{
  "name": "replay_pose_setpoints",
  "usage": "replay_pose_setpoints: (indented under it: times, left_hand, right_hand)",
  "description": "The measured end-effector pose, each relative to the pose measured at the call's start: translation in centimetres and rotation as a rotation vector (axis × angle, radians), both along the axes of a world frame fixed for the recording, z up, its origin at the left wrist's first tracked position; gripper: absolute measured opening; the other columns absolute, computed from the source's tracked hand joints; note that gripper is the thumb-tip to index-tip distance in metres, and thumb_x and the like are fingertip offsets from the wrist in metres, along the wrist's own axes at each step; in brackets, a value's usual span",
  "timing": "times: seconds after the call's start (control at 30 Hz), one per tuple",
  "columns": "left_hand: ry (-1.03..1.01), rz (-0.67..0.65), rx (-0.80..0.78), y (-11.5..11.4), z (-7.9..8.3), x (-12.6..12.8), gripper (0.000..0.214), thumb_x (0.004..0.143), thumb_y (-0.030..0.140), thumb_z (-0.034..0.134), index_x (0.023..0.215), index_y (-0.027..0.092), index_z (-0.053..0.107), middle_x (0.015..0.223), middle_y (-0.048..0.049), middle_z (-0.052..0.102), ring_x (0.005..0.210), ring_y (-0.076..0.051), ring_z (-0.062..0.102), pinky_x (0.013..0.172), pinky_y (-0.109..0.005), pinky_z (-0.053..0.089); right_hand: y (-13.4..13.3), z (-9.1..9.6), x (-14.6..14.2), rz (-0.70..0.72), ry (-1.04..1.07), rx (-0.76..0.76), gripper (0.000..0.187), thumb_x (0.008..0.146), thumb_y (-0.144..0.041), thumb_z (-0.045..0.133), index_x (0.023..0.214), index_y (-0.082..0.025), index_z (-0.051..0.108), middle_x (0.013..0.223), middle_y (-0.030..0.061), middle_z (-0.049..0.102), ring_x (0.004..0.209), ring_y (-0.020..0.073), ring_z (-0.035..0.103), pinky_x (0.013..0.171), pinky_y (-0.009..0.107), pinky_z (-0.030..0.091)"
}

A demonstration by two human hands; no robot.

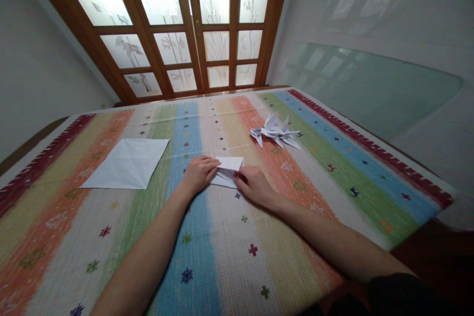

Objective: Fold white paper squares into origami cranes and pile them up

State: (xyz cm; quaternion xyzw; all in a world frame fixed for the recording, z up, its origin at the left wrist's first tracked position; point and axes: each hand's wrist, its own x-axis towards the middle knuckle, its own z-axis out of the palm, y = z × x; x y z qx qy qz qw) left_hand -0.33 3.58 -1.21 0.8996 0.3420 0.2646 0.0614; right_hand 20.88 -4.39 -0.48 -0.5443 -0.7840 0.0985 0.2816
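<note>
A partly folded sheet of white paper (228, 163) lies in the middle of the table, between my two hands. My left hand (201, 172) grips its left side, with the fingers closed at the edge. On the right side, my right hand (255, 183) pinches the paper near its corner between thumb and fingers. An upper flap stands over a lower layer that spreads toward me. The fingertips hide parts of both side edges.
A creased white square sheet (128, 164) lies flat to the left. Several folded paper cranes (276, 132) sit in a cluster at the right back. A striped tablecloth (229, 256) covers the table. Beyond it stand wooden doors with glass panes (217, 2); a wall is on the right.
</note>
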Motion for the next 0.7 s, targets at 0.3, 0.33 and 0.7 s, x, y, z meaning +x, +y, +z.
replay_pose_setpoints:
  times: [0.3,0.33,0.7]
  left_hand:
    - [-0.32,0.053,-0.42,0.4,0.6,-0.3,0.023,0.085,0.032,0.056,0.089,0.023,0.077,0.091,-0.003,0.077,0.085,-0.019,0.069,0.082,-0.032,0.052]
    - [-0.333,0.051,-0.448,0.4,0.6,-0.2,0.023,0.084,0.032,0.057,0.088,0.022,0.077,0.091,-0.0028,0.077,0.083,-0.019,0.069,0.081,-0.031,0.052]
    - [-0.221,0.185,-0.155,-0.1,0.4,1.2,0.025,0.079,0.016,0.057,0.101,0.02,0.069,0.102,-0.0069,0.071,0.097,-0.022,0.063,0.089,-0.037,0.049]
  right_hand:
    - [3.1,0.8,4.8,0.272,-0.207,0.651,0.033,0.084,-0.012,0.059,0.107,-0.034,0.066,0.135,0.0016,0.053,0.122,0.022,0.047,0.098,0.042,0.042]
    - [3.4,1.1,5.0,0.311,-0.273,0.703,0.033,0.086,-0.014,0.06,0.111,-0.035,0.065,0.137,-0.0004,0.053,0.125,0.0206,0.046,0.101,0.041,0.041]
    - [3.3,2.1,2.2,0.616,-0.622,0.745,0.026,0.091,-0.014,0.052,0.11,-0.024,0.066,0.139,-0.0021,0.057,0.135,0.0144,0.044,0.116,0.038,0.031]
